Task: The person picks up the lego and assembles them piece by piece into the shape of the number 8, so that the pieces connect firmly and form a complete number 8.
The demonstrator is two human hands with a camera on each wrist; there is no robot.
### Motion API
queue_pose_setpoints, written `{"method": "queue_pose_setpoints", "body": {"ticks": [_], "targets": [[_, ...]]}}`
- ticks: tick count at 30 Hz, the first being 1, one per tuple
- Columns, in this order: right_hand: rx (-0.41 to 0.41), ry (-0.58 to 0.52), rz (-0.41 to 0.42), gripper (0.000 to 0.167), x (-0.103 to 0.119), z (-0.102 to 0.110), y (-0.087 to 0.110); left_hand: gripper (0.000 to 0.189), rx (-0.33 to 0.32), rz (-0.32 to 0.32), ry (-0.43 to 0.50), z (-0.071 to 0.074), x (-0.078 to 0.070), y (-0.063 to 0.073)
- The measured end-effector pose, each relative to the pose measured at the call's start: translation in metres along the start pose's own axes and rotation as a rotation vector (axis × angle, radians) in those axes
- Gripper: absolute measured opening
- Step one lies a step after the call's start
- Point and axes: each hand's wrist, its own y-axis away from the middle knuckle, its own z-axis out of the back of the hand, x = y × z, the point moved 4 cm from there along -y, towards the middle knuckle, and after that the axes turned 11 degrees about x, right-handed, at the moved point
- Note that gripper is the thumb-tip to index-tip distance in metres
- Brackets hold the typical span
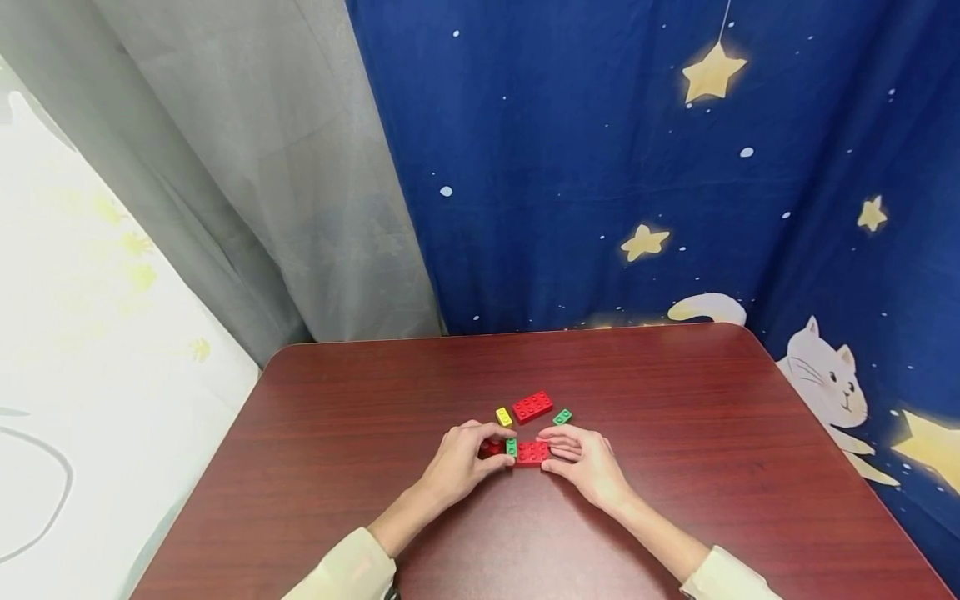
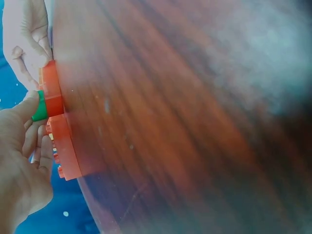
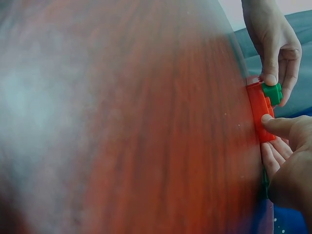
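A red building brick (image 1: 532,452) lies on the table with a small green brick (image 1: 511,447) across the studs at its left end. My left hand (image 1: 456,460) pinches the green brick between thumb and fingers; the left wrist view shows the thumb on the green brick (image 2: 40,108). With thumb and fingers, my right hand (image 1: 591,468) holds the right end of that red brick, its thumb against the near side of the red brick (image 3: 260,109). Beside its left end lies a second red brick (image 2: 66,148), partly hidden by the left hand in the head view.
Just beyond the hands are a yellow brick (image 1: 504,417), another red brick (image 1: 532,407) and a loose green brick (image 1: 562,417). The brown table (image 1: 360,392) has rounded far corners. Behind it hang a grey curtain (image 1: 300,208) and a blue star-patterned curtain (image 1: 555,167).
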Motion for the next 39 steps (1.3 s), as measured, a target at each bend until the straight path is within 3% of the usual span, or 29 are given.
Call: {"method": "queue_pose_setpoints", "body": {"ticks": [27,39], "targets": [[0.011,0.012,0.007,0.037,0.0028,0.0017,0.0003,0.037,0.027,0.021,-0.060,0.0007,-0.0021,-0.0018],[0.010,-0.012,0.006,0.039,0.0017,0.0012,-0.0006,0.039,-0.022,-0.022,-0.095,-0.0005,-0.0034,0.0019]]}}
